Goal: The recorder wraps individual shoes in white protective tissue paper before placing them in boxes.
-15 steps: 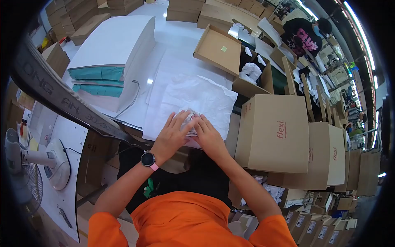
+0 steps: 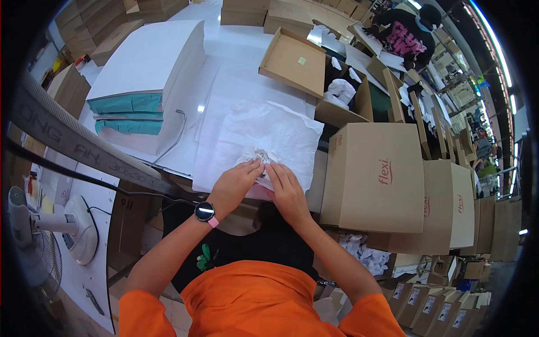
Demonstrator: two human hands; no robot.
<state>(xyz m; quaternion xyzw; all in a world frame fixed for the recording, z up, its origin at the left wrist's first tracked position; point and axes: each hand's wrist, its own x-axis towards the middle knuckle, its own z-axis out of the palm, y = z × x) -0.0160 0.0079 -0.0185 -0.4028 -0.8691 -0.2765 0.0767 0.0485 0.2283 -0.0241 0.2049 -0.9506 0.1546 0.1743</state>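
A sheet of thin white tissue paper (image 2: 269, 132) lies spread on the white table (image 2: 236, 56) in front of me. My left hand (image 2: 236, 182) and my right hand (image 2: 284, 188) sit side by side at its near edge. Both pinch a crumpled wad of the paper (image 2: 259, 155) between their fingertips. My left wrist wears a dark watch with a pink strap (image 2: 205, 213). Something pinkish shows under the paper just beneath my right hand.
A tall stack of white sheets with teal bands (image 2: 143, 84) stands at the left. An open cardboard box (image 2: 314, 67) lies beyond the paper; closed cardboard boxes (image 2: 376, 174) crowd the right. A fan (image 2: 39, 236) stands lower left. Another person (image 2: 407, 31) works far right.
My fingers have curled in from lying flat on the paper, and the paper's near edge has bunched up into a wad between them.
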